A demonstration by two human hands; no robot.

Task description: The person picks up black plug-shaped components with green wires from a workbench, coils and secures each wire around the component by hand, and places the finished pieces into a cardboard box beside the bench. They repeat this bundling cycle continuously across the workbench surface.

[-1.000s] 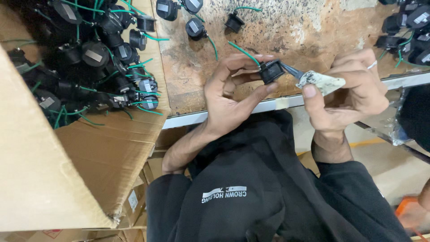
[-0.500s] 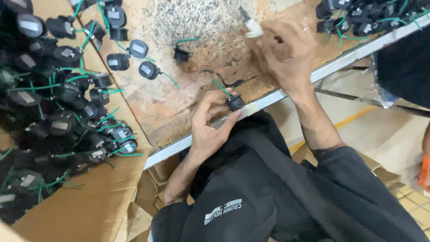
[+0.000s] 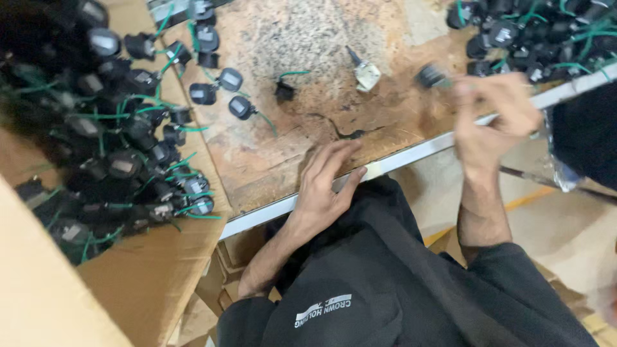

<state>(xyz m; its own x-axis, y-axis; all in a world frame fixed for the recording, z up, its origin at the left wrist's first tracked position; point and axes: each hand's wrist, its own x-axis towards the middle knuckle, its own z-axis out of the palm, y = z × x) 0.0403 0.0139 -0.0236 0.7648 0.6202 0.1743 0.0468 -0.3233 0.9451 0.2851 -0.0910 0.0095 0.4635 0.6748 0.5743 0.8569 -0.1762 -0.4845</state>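
My left hand [image 3: 328, 183] lies flat on the front edge of the worn wooden table [image 3: 308, 38], fingers apart and holding nothing. My right hand [image 3: 495, 112] is blurred, raised over the table's right side. A small black component [image 3: 429, 76] with a green wire sits at its fingertips, pinched between them. A small tool with a white wrapped handle [image 3: 365, 72] lies loose on the table, left of that component and touched by neither hand.
A cardboard box [image 3: 148, 276] at the left holds a heap of black components with green wires [image 3: 116, 141]. Another heap [image 3: 533, 32] lies at the table's far right. Several loose ones [image 3: 218, 83] sit at the back. A metal strip [image 3: 411, 157] edges the table.
My right hand has set the white-handled tool down and swung right, now with a black component. My left hand let go of its component and dropped flat onto the table edge.
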